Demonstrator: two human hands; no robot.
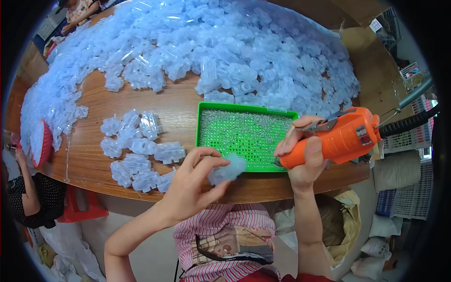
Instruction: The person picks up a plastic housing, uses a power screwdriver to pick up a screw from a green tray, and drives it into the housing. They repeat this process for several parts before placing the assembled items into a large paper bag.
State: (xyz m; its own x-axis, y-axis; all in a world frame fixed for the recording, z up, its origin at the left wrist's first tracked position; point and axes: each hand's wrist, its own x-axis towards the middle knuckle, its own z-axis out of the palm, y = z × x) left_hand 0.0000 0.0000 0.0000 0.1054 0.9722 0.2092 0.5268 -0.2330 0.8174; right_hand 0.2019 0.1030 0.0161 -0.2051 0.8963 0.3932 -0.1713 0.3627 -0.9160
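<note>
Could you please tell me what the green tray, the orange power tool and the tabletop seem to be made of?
The green tray looks like glossy moulded plastic, given its even colour and regular grid floor. The orange power tool seems cased in smooth hard plastic, judging by its moulded shape and soft sheen. The tabletop, slightly shiny, shows woodgrain: perhaps wood or laminate.

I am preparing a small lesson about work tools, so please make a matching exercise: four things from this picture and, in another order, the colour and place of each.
Things:
1. Tray
2. Power tool
3. Basket
4. Plastic piece

Colours and places:
A. Red, at the table's left side
B. Pale blue, at the left hand's fingers
C. Green, with small metal pieces inside
D. Orange, in the right hand

Right pairs: 1-C, 2-D, 3-A, 4-B
</note>
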